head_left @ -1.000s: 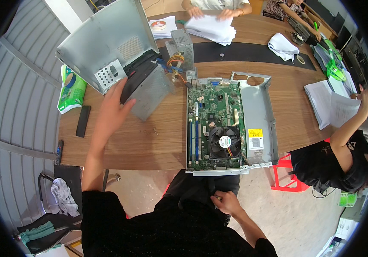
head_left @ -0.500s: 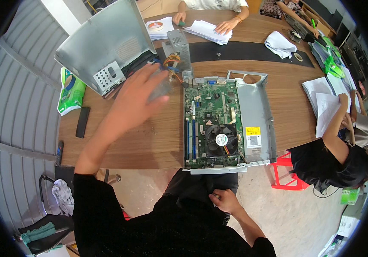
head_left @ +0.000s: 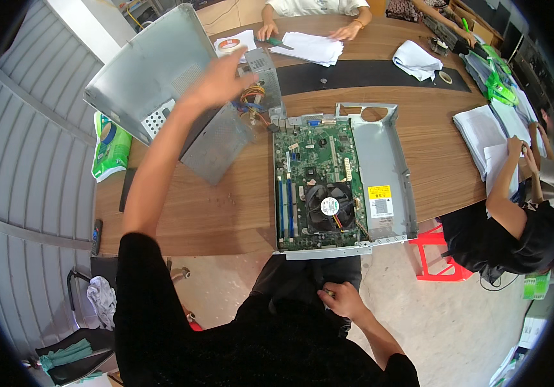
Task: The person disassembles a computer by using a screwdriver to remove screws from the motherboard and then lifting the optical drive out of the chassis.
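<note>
My left hand [head_left: 220, 82] reaches far over the table, slightly blurred, fingers stretched out and thumb apart. It is above the gap between the upright computer case cover [head_left: 148, 64] and the metal power supply [head_left: 262, 68] with its coloured cables; I cannot tell whether it touches either. Below that arm lies a flat grey metal box [head_left: 217, 147]. In front of me sits an open computer chassis [head_left: 383, 171] with a green motherboard [head_left: 319, 148] and a black cooling fan [head_left: 330, 208]. My right hand [head_left: 342, 300] rests at my lap, closed around something small, mostly hidden.
Across the table a person's hands are by a paper stack [head_left: 309, 48] and a tape roll [head_left: 230, 45]. A white cloth [head_left: 417, 61] lies at far right. Another person handles papers [head_left: 483, 135] at right, near a red stool [head_left: 435, 258]. A green packet [head_left: 110, 151] stands left.
My left hand has moved farther away, toward the power supply, uncovering the flat grey metal box. My right hand stays at my lap. The opposite person's hand has shifted on the papers.
</note>
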`<state>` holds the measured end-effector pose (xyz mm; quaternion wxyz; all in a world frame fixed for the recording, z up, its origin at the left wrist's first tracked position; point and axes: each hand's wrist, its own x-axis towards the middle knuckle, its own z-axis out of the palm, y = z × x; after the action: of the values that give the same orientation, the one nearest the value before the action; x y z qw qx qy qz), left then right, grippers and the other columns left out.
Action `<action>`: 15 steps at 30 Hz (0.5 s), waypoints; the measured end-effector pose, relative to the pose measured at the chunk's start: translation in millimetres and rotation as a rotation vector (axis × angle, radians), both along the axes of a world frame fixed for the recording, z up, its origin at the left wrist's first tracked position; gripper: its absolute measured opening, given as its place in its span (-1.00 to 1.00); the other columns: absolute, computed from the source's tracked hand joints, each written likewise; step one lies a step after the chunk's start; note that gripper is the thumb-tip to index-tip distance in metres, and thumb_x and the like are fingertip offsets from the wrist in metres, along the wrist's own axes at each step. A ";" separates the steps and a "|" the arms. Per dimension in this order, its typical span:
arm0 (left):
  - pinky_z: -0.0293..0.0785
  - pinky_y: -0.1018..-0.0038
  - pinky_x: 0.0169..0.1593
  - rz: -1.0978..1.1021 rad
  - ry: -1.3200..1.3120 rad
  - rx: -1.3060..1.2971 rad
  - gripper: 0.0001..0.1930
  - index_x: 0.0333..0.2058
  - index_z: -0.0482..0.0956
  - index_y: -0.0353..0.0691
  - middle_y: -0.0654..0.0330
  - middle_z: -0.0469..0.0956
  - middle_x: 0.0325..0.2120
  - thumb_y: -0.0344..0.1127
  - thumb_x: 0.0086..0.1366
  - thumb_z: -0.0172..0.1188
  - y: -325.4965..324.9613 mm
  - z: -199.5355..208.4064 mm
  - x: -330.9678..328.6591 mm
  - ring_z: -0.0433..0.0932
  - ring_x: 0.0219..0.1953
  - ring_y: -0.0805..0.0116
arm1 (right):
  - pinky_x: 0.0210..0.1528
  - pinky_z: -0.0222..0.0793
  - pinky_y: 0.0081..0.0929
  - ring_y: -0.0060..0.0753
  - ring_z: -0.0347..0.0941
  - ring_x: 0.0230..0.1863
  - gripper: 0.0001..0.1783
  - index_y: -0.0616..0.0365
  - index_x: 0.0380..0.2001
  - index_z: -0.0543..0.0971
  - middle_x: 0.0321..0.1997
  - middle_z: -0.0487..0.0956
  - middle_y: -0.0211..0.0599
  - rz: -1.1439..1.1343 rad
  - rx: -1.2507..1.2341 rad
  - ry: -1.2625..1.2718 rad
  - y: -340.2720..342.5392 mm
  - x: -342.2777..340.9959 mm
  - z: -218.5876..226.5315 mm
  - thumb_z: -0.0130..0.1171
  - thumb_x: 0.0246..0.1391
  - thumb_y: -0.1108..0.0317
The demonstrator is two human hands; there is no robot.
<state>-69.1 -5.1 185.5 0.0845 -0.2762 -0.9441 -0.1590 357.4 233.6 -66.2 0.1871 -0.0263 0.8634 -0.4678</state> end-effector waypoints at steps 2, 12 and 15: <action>0.60 0.21 0.07 0.086 -0.035 -0.110 -0.15 0.30 0.36 -0.35 -0.23 0.59 0.05 0.24 0.28 0.26 7.8 8.4 -71.0 0.62 0.09 -0.05 | -0.32 0.53 -0.04 0.13 0.61 -0.45 -0.65 0.11 -0.51 0.61 -0.61 0.62 -0.10 0.013 0.002 0.000 -2.4 -2.1 1.8 0.18 0.23 0.09; 0.61 0.14 0.04 0.432 -0.364 -0.248 0.01 0.24 0.44 -0.43 0.01 0.46 0.27 0.47 0.17 0.13 67.9 -57.7 -174.4 0.69 0.03 0.05 | -0.31 0.54 -0.02 0.15 0.61 -0.45 -0.65 0.09 -0.45 0.65 -0.61 0.62 -0.04 -0.144 0.026 0.025 -5.1 13.2 -3.8 0.19 0.22 0.05; 0.54 0.21 0.14 0.512 -0.538 -0.093 -0.10 0.22 0.47 -0.40 -0.03 0.51 0.24 0.35 0.20 0.13 70.6 -64.2 -176.5 0.59 0.18 0.09 | -0.31 0.54 -0.02 0.16 0.61 -0.44 -0.65 0.10 -0.45 0.65 -0.59 0.62 -0.02 -0.165 0.027 0.016 -1.4 10.0 -5.7 0.20 0.21 0.05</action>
<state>-245.6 65.4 121.3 -0.1421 0.0167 -0.9772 -0.1567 367.3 232.2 -71.9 0.1413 0.0439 0.8702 -0.4699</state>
